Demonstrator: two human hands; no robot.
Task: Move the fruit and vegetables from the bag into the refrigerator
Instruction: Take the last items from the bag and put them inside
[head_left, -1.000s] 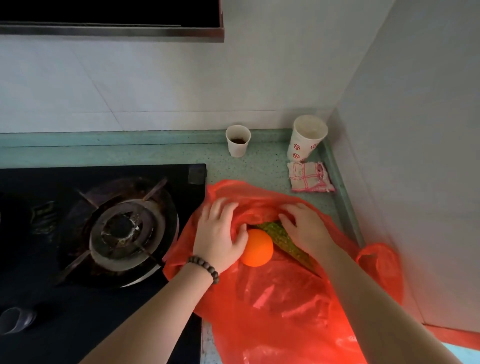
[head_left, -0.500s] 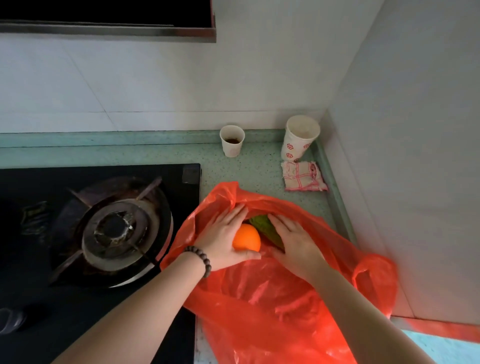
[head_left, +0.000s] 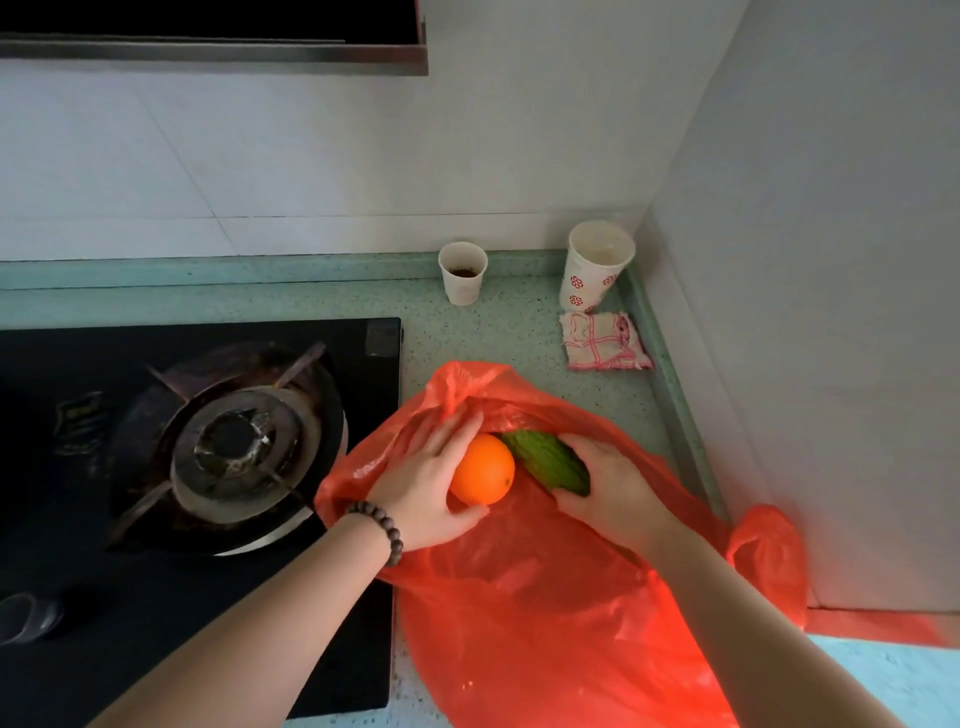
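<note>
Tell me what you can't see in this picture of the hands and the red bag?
Head view only:
- The red bag: its plastic and the picture's bottom edge hide whatever else may lie inside.
- The bumpy green vegetable: its near end is covered by the right hand, its far end by the bag's rim.
- The orange: its left side sits behind the left hand.
- The refrigerator: not in the picture.

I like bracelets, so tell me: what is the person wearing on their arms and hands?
The left hand has a bracelet of round, dark brown beads on its wrist. The right hand wears nothing that shows: no ring, watch or glove. Both forearms are bare, with no sleeves in view.
</note>
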